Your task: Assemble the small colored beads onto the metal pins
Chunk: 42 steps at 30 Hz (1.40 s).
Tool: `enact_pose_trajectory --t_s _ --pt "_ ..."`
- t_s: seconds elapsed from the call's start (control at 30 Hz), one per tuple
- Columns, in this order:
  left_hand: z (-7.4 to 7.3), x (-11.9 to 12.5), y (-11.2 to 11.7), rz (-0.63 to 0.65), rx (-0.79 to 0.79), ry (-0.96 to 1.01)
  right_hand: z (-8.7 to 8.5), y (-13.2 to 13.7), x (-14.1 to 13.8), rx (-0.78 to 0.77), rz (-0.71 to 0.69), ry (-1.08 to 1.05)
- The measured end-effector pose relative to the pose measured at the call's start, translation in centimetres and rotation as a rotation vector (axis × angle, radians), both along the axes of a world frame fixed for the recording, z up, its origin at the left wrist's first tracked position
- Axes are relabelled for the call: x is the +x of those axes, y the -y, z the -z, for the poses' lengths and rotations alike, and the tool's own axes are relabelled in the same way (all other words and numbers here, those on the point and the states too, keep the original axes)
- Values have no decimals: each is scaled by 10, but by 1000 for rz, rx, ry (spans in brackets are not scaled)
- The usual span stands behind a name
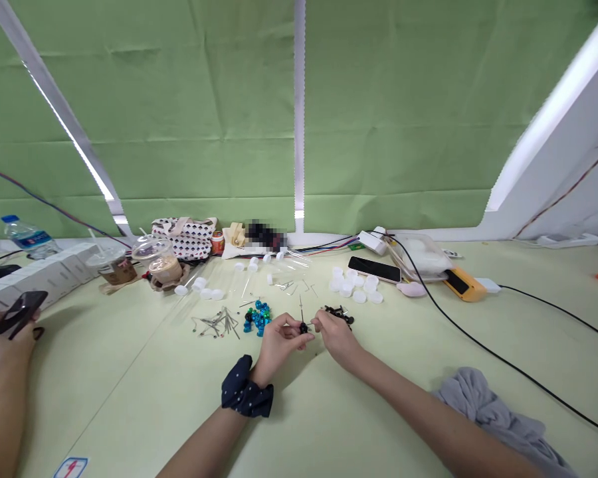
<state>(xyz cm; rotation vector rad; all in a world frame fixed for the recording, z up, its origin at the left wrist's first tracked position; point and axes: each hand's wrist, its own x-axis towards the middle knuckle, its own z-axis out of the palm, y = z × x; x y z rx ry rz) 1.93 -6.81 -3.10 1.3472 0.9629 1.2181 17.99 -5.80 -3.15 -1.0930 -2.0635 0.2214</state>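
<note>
My left hand (280,338), with a dark dotted scrunchie (246,395) on its wrist, pinches a small black bead (303,328) that sits on a thin metal pin (301,309) pointing up. Fingers of my right hand (333,334) are pinched close to the same bead from the right. A pile of blue and green beads (257,317) lies just behind my left hand, and small black beads (339,312) lie behind my right hand. A bundle of metal pins (218,323) lies to the left.
White caps (355,287) and clear tubes are scattered on the pale green table (129,372). Behind are a black phone (375,269), an orange device (461,283), drink cups (160,263) and a black cable (478,342). A grey cloth (498,415) lies at the right. Another person's hands hold a phone (20,313) at the left.
</note>
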Motion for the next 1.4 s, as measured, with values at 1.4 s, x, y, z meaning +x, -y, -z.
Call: enact_pose_trajectory --t_s 1.4 --pt "0 6 3 13 4 -9 -8 11 0 38 -135 -167"
